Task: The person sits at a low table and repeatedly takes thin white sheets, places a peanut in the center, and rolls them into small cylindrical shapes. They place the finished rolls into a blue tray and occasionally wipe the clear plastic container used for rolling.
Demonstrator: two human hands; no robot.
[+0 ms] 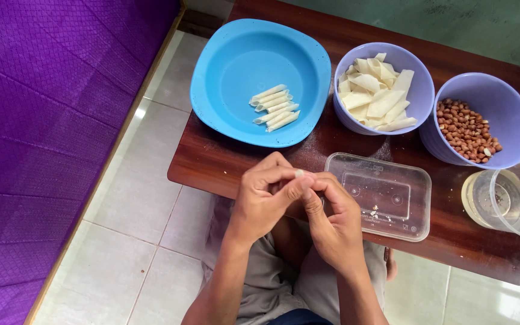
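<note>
1. The left hand (266, 195) is raised in front of the near edge of the wooden table (224, 162), with the forearm coming up from the bottom of the view. Its fingers are curled inward and the thumb presses toward the fingertips.
2. The right hand (332, 219) meets it from the other side, just under and beside the left one. Its fingers are bent too, and the two hands touch each other at the fingertips.
3. Between the tips of both hands there is a small white piece of wrapper (299, 173). Only a little bit of it is visible, so both hands are closed on it in a pinch; its shape I cannot tell.
4. This piece is held in the air over the near edge of the table, just beside the near left corner of the clear plastic lid (386, 198), which lies flat close to the near edge.
5. The blue plate (224, 72) stands at the far left corner of the table. Some rolled white pieces (275, 107) lie together in it, side by side.
6. In the middle of the far edge there is a purple bowl (347, 114) with flat white wrapper strips (377, 93).
7. Near the far right corner, a second purple bowl (507, 108) holds peanuts (464, 129).
8. At the right edge stands a clear plastic cup (501, 201).
9. Under the hands, the knees of the person in grey trousers (260, 283) are seen above the tiled floor (145, 222).
</note>
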